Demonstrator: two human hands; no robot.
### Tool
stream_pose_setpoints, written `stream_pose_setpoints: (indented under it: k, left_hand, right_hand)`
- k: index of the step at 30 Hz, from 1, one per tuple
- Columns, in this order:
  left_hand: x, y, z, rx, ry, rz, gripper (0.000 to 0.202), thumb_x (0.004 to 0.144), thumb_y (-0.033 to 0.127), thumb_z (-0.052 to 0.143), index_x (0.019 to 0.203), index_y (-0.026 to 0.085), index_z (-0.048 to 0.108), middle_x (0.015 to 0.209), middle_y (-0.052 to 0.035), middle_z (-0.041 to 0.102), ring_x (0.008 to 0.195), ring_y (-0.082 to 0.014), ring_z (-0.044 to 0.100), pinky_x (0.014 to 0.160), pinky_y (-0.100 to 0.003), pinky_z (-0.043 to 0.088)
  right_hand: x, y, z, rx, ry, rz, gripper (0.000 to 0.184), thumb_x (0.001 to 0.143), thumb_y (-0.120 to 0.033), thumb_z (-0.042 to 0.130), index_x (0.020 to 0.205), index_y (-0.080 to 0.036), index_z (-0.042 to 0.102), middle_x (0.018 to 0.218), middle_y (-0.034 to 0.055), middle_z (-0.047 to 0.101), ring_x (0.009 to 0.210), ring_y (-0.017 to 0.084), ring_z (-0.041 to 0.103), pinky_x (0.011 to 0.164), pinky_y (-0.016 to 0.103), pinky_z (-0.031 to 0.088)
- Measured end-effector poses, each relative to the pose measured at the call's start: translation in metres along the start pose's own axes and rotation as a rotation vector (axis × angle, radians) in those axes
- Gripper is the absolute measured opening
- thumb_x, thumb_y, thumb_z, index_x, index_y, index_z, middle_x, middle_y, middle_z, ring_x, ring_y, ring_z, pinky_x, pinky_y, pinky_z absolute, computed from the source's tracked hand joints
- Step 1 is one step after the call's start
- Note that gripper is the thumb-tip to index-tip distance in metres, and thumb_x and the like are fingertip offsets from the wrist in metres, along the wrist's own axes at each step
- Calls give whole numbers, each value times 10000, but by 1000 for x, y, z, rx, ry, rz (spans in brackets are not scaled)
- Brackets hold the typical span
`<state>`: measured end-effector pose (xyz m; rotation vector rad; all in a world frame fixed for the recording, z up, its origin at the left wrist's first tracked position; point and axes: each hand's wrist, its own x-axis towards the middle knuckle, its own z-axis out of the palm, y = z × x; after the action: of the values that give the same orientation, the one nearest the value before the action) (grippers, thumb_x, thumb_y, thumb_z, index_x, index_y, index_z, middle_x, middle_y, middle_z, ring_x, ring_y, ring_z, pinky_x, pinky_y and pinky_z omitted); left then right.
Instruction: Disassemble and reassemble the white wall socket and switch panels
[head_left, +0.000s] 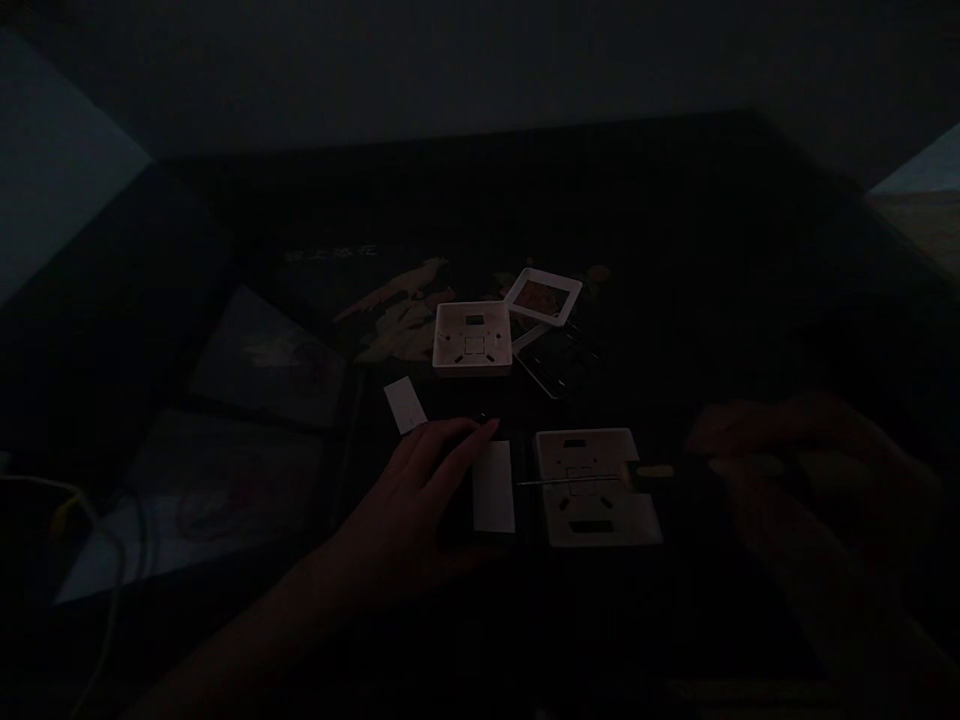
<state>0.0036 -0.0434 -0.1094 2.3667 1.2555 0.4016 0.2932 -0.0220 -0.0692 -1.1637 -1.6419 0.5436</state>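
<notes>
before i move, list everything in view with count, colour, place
far box: 1, white, centre
near box: 1, white, right of centre
frame: 1, white, right of far box
panel: 1, black with pale edge, by the frame
small rectangle: 1, white, front-left of far box
larger rectangle: 1, white, left of near box
screwdriver: 1, yellowish handle, over near box
cable: 1, pale, left edge
pale patches: several, greyish, left, unclear what
table: 1, dark, patterned, beneath
left hand: 1, bare, beside larger rectangle
right hand: 1, bare, right, holding screwdriver

Perhaps a home, too dim to be sure: decorative picture [397, 310] and lettering [330, 254] brighten the tabletop [675, 300] beyond the hands [416, 490] [810, 470].
</notes>
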Motion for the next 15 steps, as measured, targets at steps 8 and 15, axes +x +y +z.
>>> stream_pose_setpoints:
  k: [8,15]
  left_hand:
    - [0,3,1,-6,7,-25,1073,774,340,803,1562,294,76,1455,-155,365,1320,-368,409,1071,-565,451]
    - [-1,7,-3,-104,-38,5,997,868,559,651,1564,337,-28,1468,-161,301,1329,-389,389,1059,-600,452]
  right_hand:
    - [3,-7,4,-42,-61,-81,124,788,-145,660,826,-263,646,752,-20,703,618,137,692,517,236,536]
    - [3,11,4,213,-26,181,29,829,-250,692,810,-252,671,732,-8,680,540,135,620,435,240,491]
